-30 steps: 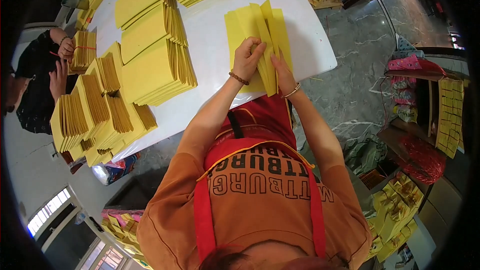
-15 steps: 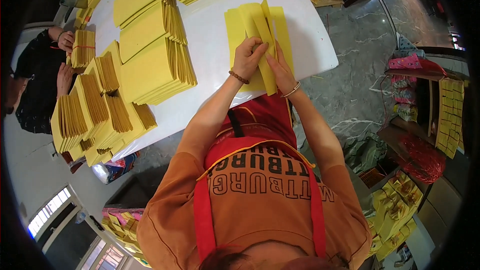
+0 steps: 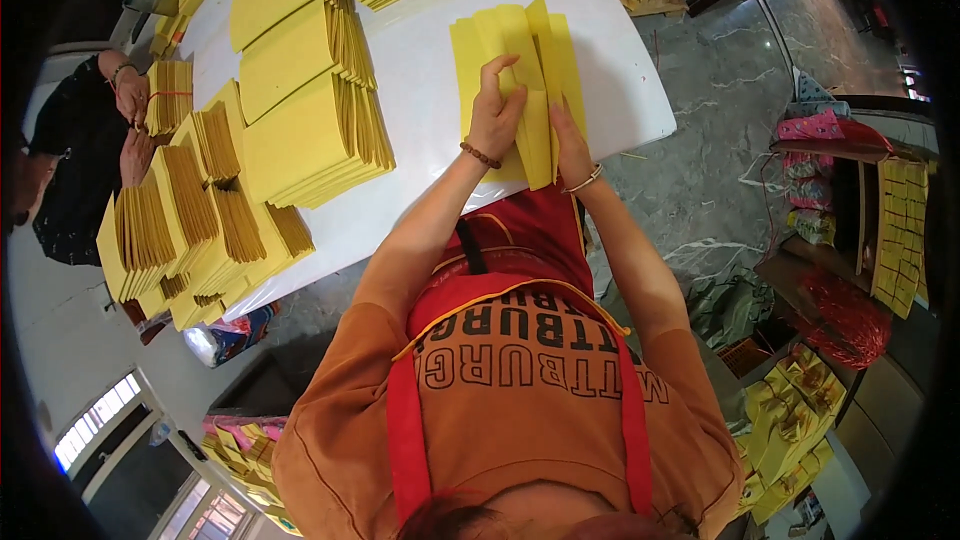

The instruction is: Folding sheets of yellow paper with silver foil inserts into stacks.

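A stack of yellow paper sheets (image 3: 566, 55) lies near the front right of the white table. On it a folded yellow sheet (image 3: 518, 35) stands partly raised, its creased flap leaning up along the middle. My left hand (image 3: 492, 115) rests against the left side of the fold, index finger bent and thumb apart, not closed round the paper. Along the flap's lower right side, my right hand (image 3: 572, 148) holds the folded sheet; some of its fingers are hidden by the paper.
Piles of folded yellow paper (image 3: 300, 130) cover the left of the white table (image 3: 425, 70). At the far left a co-worker's hands (image 3: 130, 100) hold a tied yellow bundle (image 3: 168, 98). Red stringy material (image 3: 845, 315) and yellow stacks (image 3: 900, 230) stand at right.
My left hand has lifted its fingers off the fold and opened slightly. The right hand has slid a little down the flap. The co-worker's hands have come closer together.
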The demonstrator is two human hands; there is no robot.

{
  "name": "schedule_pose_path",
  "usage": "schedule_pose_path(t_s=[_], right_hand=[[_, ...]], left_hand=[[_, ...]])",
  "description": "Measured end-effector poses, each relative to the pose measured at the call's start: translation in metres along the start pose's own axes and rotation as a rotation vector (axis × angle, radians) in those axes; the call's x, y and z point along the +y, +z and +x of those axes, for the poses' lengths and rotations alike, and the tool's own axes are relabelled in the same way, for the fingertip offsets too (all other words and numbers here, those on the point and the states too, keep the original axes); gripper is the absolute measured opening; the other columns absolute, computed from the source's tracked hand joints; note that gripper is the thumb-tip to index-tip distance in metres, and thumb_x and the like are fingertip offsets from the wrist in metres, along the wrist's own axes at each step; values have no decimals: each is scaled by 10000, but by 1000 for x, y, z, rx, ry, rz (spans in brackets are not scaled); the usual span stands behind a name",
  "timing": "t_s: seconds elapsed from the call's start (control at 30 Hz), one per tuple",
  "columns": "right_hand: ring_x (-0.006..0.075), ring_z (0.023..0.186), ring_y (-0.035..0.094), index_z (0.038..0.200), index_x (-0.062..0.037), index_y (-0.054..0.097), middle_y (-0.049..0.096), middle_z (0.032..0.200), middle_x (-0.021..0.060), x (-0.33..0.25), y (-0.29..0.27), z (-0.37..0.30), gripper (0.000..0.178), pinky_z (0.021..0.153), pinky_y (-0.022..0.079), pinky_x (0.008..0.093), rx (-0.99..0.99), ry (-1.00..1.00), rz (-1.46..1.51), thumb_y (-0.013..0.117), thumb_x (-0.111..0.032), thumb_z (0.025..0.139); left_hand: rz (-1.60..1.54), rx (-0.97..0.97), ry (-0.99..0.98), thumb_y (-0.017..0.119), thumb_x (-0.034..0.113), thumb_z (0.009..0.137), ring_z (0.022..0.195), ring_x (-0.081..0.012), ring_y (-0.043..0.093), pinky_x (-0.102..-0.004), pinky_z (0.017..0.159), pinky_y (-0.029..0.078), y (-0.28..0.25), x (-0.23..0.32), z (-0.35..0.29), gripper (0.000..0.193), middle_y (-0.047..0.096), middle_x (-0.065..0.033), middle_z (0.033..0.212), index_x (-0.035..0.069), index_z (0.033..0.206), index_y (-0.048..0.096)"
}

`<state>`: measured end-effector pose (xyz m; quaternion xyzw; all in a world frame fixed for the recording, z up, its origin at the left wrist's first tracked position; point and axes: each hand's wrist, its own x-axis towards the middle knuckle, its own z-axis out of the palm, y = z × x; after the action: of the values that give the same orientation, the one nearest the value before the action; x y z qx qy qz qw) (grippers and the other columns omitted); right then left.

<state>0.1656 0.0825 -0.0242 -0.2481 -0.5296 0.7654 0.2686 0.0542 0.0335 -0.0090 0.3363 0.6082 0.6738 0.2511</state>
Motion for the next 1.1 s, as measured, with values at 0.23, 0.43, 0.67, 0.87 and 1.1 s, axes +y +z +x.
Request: schedule_pose_path(t_s=[0.23,0.43,0.67,0.87,1.1], right_hand=[[220,1278,241,1369,31,128,235,1386,161,1,3,-1,716,1040,215,310,-67,-102,-199,553,-139,818],[211,1312,168,1384,10,85,182,1415,152,-4,3,-1,789,1057,174,311,-119,-85,-257,588,-139,795],[290,1293,212,1356,67,130,215,1390,202,-1,2,-1,725,1061,161,338,-68,-84,-315,523,-204,810],[330,1293,197,1355,66,115,217,1379,223,11,2,-1,778,1062,165,368,-58,-200,-616,554,-198,770],[265,1320,153,1353,28,138,181,1400,182,11,-1,2,770,1067,158,346,-136,-189,-519,587,-128,747]], left_hand=[[51,-159,-29,488,93,853,816,-129,523,-251,687,423,-12,-12,5,229,559,-70,913,46,1051,592],[45,-172,-184,566,165,833,818,-126,547,-240,675,430,-14,-13,5,221,573,-65,902,42,1014,598],[20,-165,-20,598,165,817,822,-136,554,-246,701,440,-10,-17,7,200,577,-65,893,34,968,594],[56,-150,-8,603,152,806,863,-159,555,-270,746,442,-9,-16,6,200,585,-82,920,24,957,579],[-14,-128,-112,619,169,784,861,-175,558,-283,748,446,-11,-18,6,243,583,-95,920,7,956,560]])
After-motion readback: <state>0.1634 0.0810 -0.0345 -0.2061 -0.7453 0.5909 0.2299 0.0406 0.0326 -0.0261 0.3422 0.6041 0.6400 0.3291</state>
